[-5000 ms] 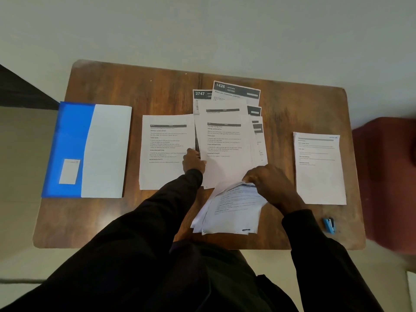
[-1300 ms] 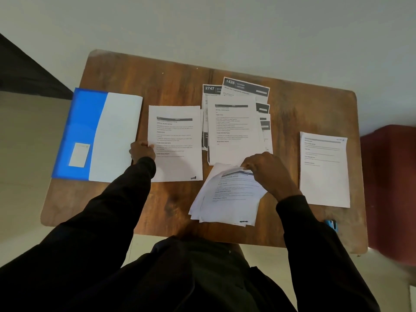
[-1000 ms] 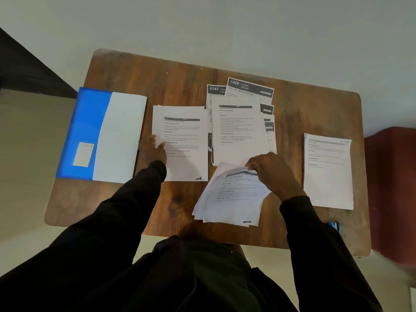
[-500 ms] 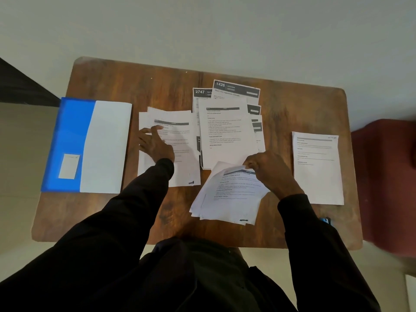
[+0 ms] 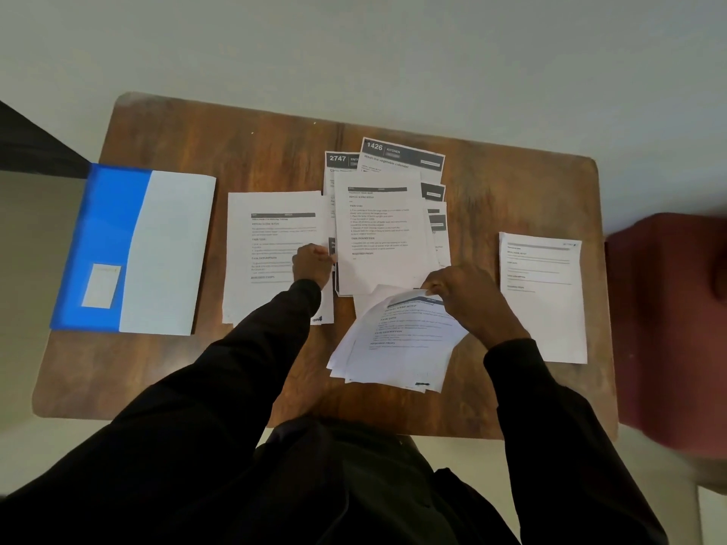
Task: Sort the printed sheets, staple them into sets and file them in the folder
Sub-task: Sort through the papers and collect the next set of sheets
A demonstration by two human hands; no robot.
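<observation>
Printed sheets lie in groups on the wooden table [image 5: 236, 151]. A left pile [image 5: 271, 238] sits beside the open blue folder [image 5: 102, 230]. A fanned middle pile [image 5: 381, 230] has dark-headed sheets under it. A single sheet [image 5: 543, 308] lies at the right. My left hand [image 5: 312, 265] is between the left and middle piles, its fingers curled and pinching the left edge of the middle pile's top sheet. My right hand [image 5: 460, 293] pinches the top edge of a loose stack of sheets [image 5: 401, 344] near the front edge.
The folder's white inner page [image 5: 169, 249] faces up and a small label [image 5: 101, 285] sits on its blue flap. A dark red seat [image 5: 668, 308] stands close to the table's right edge. Bare wood shows at the back left and front left.
My left hand laid a sheet on the left pile, squared it there, then moved right to the middle pile's edge. My right hand kept holding the loose stack.
</observation>
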